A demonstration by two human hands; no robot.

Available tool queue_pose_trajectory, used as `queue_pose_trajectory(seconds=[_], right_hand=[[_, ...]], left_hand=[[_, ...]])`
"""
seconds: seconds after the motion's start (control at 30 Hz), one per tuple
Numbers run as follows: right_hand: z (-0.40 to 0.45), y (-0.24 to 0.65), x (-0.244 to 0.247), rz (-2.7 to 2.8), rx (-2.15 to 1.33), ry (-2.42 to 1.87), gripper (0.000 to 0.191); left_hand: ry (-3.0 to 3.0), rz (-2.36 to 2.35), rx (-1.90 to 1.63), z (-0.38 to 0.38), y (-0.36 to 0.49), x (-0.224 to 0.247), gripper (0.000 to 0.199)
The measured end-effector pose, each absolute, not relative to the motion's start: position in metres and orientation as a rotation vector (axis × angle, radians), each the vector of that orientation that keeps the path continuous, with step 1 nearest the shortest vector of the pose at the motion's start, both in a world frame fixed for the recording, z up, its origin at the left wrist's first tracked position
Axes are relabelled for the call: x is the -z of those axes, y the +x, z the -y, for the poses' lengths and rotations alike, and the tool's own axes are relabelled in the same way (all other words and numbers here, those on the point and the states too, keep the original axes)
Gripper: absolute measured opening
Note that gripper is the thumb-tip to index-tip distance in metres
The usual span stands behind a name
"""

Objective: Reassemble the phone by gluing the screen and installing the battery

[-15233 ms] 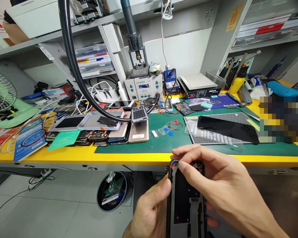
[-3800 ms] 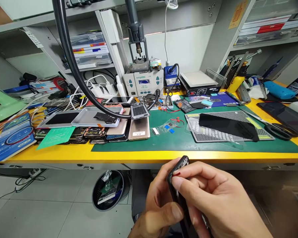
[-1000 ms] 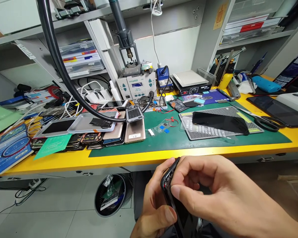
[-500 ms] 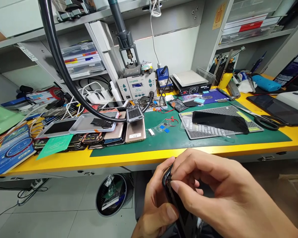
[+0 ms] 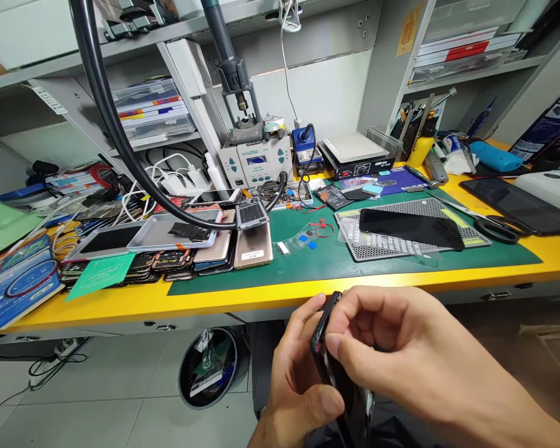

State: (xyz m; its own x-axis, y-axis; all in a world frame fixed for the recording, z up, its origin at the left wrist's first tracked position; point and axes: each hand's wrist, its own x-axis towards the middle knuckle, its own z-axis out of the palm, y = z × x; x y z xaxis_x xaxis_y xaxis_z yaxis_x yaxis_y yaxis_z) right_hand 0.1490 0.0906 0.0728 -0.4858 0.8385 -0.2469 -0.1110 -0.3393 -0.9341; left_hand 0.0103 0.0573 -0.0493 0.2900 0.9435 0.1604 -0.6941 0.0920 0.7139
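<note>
So a long yellow bench (image 5: 121, 305) is pretty much buried in stuff, with a green mat (image 5: 298, 274) spread over its middle. A waste bin (image 5: 241, 359) with scraps inside is parked on the floor below. At the back of the bench, a hot-air station (image 5: 256, 163) can be seen, with a flat-topped heating unit (image 5: 354, 149) set to its right. A grey perforated pad (image 5: 422, 207) is laid on the mat.

Now the hands. The left hand (image 5: 298, 386) is curled partway round a black phone body (image 5: 354, 404), which is gripped between thumb and fingers. The right hand (image 5: 392, 348) is bent over the top of it, thumb and forefinger brought close together right at the edge; whether anything's pinched there can't be made out. The phone body itself is held tilted in front of the bench, below the edge of the mat.

A glossy black panel (image 5: 410, 230) is left lying across the perforated pad, black-handled scissors (image 5: 499, 230) are placed by its right end, and tiny blue pieces (image 5: 312, 246) are scattered on the mat.
</note>
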Motion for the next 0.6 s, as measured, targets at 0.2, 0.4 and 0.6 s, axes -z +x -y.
queue_pose_trajectory(seconds=[0.2,0.4,0.6], right_hand=[[-0.0925,0.1517,-0.0705,1.245,-1.897,-1.054,0.018],[-0.0904,0.1508,-0.0688,1.22,-1.924,-1.091,0.014],[-0.087,0.1501,-0.0671,1.158,-2.02,-0.986,0.019]], left_hand=[[0.761,-0.427,-1.224,-0.0559,0.0098,0.0461,0.084],[0.779,-0.449,-1.225,-0.0547,0.0092,0.0398,0.088],[0.749,-0.424,-1.249,-0.0522,0.0104,0.0429,0.083]])
